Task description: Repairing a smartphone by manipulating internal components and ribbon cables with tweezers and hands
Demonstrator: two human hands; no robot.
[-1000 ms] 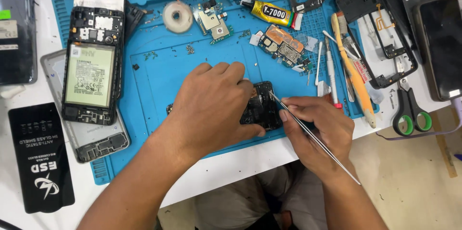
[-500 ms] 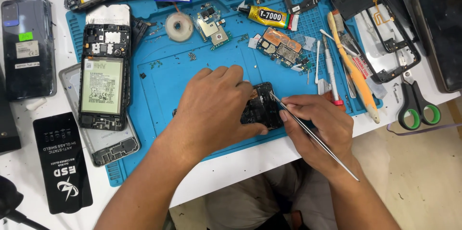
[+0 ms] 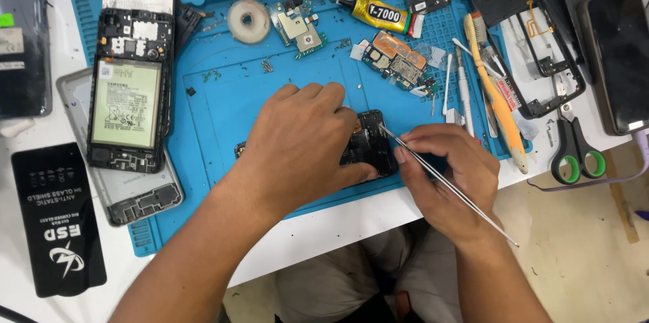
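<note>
Little has moved since the earlier frames: both hands sit where they were, while the view has drifted so the opened phone at left lies further into frame.

Left hand [image 3: 301, 144] lies palm down over a small black phone part [image 3: 368, 142], fingers curled on its upper edge and thumb pressed along its lower edge, pinning it flat to the blue work mat [image 3: 223, 103]. The part sits near the mat's front edge, between the two hands, mostly covered by the left one.

Right hand [image 3: 449, 174] pinches thin metal tweezers [image 3: 443, 182] in a pen grip, thumb and forefinger closed on the shank. The tips touch the part's upper right corner; whether they nip anything is too small to tell.

Judgement on doing it well: keep the left hand's pressure steady so the part cannot skate on the mat. Brace the heel of the right hand on the mat and work the tips at a shallow angle, levering gently rather than stabbing.

Nearby: two loose circuit boards [image 3: 399, 60], a glue tube [image 3: 378, 14], a tape roll [image 3: 249, 21], scissors [image 3: 574, 154].
</note>
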